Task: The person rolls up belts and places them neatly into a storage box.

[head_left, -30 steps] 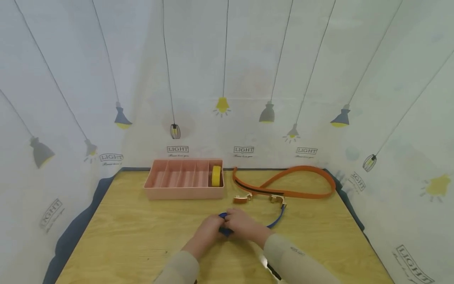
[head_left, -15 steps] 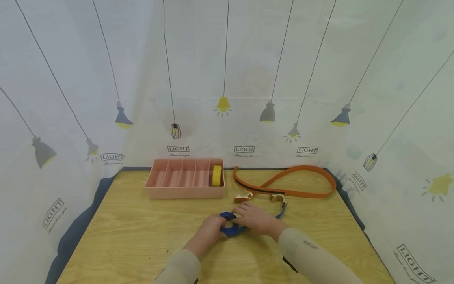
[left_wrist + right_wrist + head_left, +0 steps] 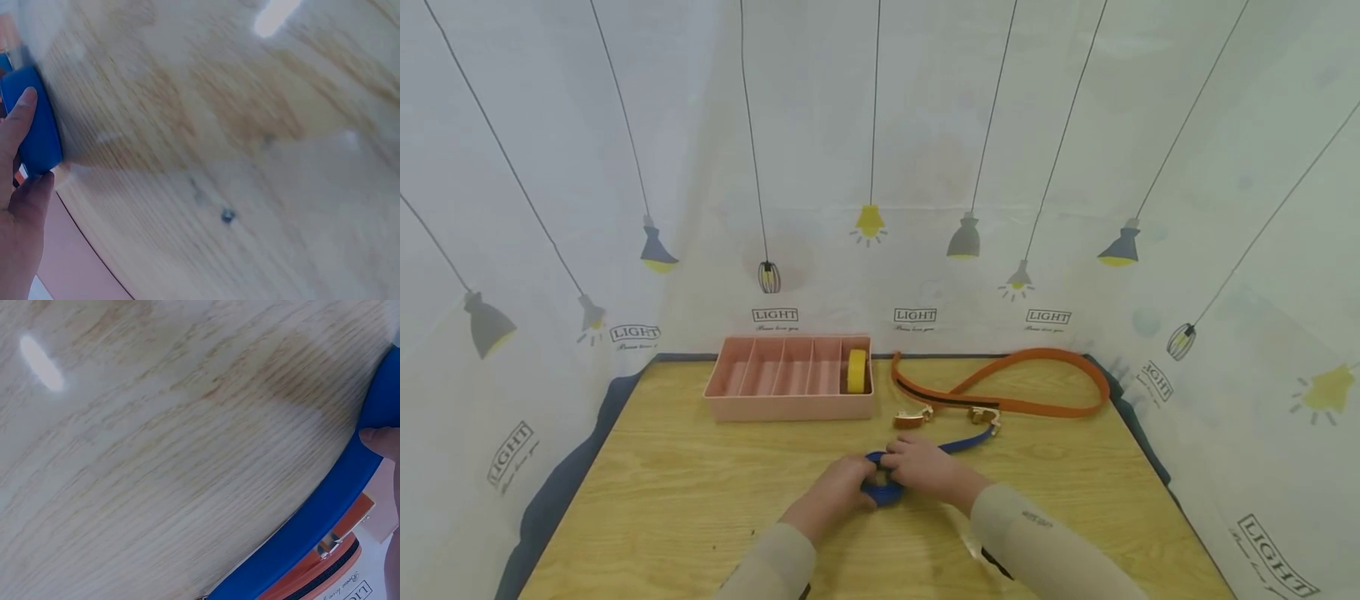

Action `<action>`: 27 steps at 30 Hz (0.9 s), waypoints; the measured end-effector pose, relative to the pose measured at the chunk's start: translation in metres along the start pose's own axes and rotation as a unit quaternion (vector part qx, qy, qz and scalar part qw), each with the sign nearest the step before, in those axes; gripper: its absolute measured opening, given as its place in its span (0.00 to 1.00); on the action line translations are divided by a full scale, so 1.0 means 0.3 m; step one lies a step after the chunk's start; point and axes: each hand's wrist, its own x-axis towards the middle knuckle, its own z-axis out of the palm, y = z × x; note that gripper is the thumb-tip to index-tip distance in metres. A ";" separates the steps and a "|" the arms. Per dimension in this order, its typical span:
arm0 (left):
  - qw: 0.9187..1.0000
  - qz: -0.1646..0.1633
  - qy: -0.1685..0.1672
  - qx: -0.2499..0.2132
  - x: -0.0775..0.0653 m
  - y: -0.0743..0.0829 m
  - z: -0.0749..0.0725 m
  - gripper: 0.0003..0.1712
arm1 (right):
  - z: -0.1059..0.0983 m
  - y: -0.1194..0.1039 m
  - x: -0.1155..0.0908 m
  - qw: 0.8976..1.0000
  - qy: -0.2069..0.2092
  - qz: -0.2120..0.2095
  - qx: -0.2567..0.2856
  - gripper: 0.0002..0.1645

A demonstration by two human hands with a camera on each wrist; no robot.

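Observation:
A blue belt (image 3: 887,494) is wound into a coil near the middle of the table. Its loose end runs right to a gold buckle (image 3: 985,415). My left hand (image 3: 837,490) grips the coil's left side; the left wrist view has the thumb across the outer face of the blue coil (image 3: 36,122). At the coil's upper right, my right hand (image 3: 927,469) pinches the blue strap, and its thumb presses the strap (image 3: 300,519) in the right wrist view. The fingers inside the coil are partly hidden.
Behind the hands stands a pink tray (image 3: 790,408) with several compartments. A yellow roll (image 3: 857,372) sits in its rightmost one. An orange belt (image 3: 1052,410) lies looped at the back right, with a gold and brown buckle piece (image 3: 912,419) near its left end.
The right hand reached out right along the strap, then came back to the coil. The coil's ring shows more openly than a second ago, and the loose strap now runs straighter to the buckle.

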 end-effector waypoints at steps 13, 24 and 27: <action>0.991 0.091 0.037 0.093 -0.008 0.000 0.003 0.17 | -0.054 -0.030 0.021 0.993 -0.053 0.079 0.065 0.10; 0.995 0.040 0.089 0.024 0.015 0.015 0.016 0.15 | -0.062 -0.038 0.072 0.973 -0.052 0.158 0.157 0.06; 0.993 0.035 0.105 0.031 0.022 0.021 0.015 0.14 | -0.056 -0.037 0.068 0.974 -0.038 0.156 0.157 0.06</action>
